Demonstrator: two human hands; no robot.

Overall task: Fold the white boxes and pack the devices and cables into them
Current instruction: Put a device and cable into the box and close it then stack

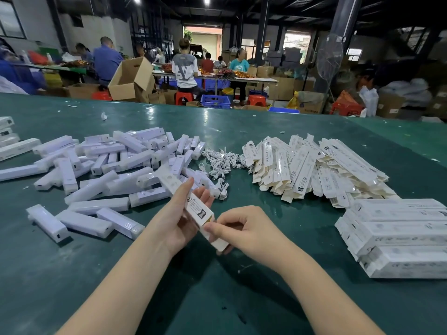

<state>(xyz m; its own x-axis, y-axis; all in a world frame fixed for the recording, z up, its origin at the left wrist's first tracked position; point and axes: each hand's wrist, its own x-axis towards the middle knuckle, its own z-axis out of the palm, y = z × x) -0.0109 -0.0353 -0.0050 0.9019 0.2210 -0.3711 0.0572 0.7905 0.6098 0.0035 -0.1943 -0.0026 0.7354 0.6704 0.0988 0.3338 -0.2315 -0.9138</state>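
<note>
A long white box (pixel 196 207) is held above the green table (pixel 217 298), slanting from upper left to lower right. My left hand (pixel 180 213) grips its middle from the left, fingers behind it. My right hand (pixel 238 228) pinches the flap at the box's near end. Several white devices (pixel 101 170) lie in a loose pile at the left. A tangle of white cables (pixel 222 163) sits in the middle. Flat unfolded boxes (pixel 314 165) are heaped at the right.
Closed white boxes (pixel 399 235) are stacked in rows at the right edge. A few more white boxes (pixel 9 139) lie at the far left. Beyond the table's far edge, people sit at other tables among cardboard cartons (pixel 130 78), stools and blue crates.
</note>
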